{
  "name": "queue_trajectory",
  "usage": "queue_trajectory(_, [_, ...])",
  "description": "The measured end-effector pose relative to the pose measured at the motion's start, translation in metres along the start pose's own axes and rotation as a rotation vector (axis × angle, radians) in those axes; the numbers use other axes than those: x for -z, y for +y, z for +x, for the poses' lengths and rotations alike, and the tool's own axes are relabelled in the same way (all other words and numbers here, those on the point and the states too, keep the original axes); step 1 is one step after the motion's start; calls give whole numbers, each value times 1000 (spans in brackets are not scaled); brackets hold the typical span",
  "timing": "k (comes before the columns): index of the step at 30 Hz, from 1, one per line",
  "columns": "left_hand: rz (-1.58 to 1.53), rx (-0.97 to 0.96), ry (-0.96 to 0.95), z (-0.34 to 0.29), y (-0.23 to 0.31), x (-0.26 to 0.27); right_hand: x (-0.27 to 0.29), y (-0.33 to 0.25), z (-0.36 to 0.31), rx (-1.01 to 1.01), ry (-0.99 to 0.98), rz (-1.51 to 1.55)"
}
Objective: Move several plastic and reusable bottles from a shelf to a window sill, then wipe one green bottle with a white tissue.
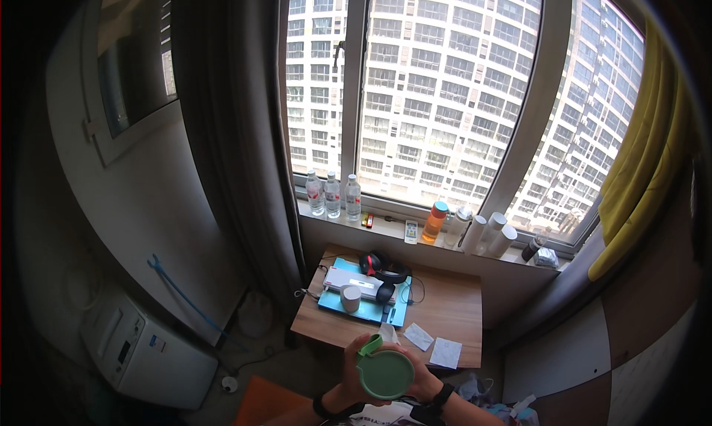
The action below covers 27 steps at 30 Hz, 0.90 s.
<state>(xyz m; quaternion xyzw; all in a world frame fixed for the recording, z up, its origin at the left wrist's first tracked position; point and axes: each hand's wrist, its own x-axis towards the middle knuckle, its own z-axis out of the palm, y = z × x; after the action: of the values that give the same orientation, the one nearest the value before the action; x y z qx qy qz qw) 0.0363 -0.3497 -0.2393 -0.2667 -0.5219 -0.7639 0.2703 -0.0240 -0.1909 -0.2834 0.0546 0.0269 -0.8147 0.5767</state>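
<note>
Close to my body, I hold a green cup with a round lid and a loop strap (pixel 386 375), its top facing up toward me. My left hand (pixel 348 372) is wrapped around its left side, near the strap. Around the opposite side curls my right hand (pixel 426 382). The lid hides most of the cup's body and some of my fingers. Just beyond the cup stands a wooden desk (pixel 460 307), with white paper sheets (pixel 446 353) near its front edge. Black headphones (pixel 386 266) and a white cylinder (pixel 350 298) rest on and around a light-blue folder (pixel 331 307).
Along the windowsill stand clear plastic bottles (pixel 333 197), an orange bottle (pixel 434 223), a remote control (pixel 411 231) and several white cylinders (pixel 489 231). A white washing machine (pixel 148 359) is at the lower left. Bags (pixel 475 387) lie right of the desk.
</note>
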Motion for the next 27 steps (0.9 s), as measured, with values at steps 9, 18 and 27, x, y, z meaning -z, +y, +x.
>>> queue_trajectory(9, [514,-199,-258,29,22,11,-44,2,-2,42,241,-651])
queue_trajectory(18, [443,-161,-80,11,-5,26,-73,11,-2,121,394,-761])
queue_trajectory(27, [620,-133,-195,22,13,8,-43,-1,-9,330,295,-1138])
